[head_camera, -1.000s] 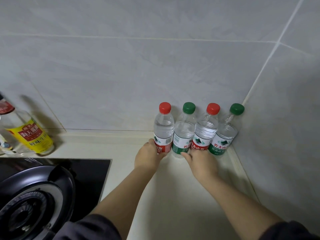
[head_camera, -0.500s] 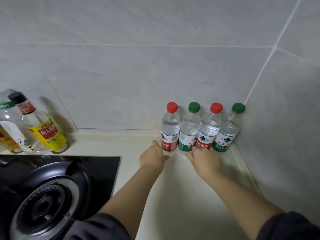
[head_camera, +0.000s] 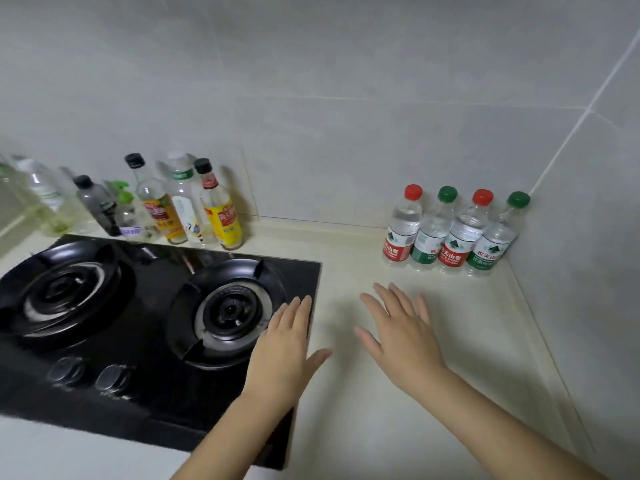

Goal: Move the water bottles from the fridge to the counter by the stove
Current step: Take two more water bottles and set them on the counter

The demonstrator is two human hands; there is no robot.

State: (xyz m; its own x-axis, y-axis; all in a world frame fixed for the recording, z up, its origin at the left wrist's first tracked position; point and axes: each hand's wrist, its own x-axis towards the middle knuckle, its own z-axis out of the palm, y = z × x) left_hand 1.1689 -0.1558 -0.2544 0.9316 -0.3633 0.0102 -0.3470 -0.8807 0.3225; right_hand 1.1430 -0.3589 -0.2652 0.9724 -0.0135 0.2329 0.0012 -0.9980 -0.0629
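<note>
Four water bottles point(head_camera: 462, 237) stood upright in a tight row in the far right corner of the counter point(head_camera: 381, 410). They touched side to side, and their caps ran red, green, red, green from left to right. Every cap was on, each bottle looked full of clear water, and each label matched its cap colour. The row backed onto the rear wall, and the last green-capped bottle sat close to the side wall. Both hands were well short of the row and had hold of nothing. The left hand point(head_camera: 280, 358) was flat and palm down with straight fingers, lying over the right edge of the black glass stove point(head_camera: 138, 386). The right hand point(head_camera: 401, 337) was spread wide, palm down, over the bare counter between the stove and the bottles. Whether either palm touched the surface could not be told. Along the counter's rear edge behind the stove stood a cluster of condiment bottles. Among them were a black-capped yellow-labelled bottle point(head_camera: 221, 220) of pale liquid, an orange-labelled bottle point(head_camera: 160, 213), a tall white-capped bottle point(head_camera: 181, 199), a small dark bottle point(head_camera: 98, 204) and a green-nozzled spray bottle point(head_camera: 125, 206). Further left were clear bottles too blurred to read.
</note>
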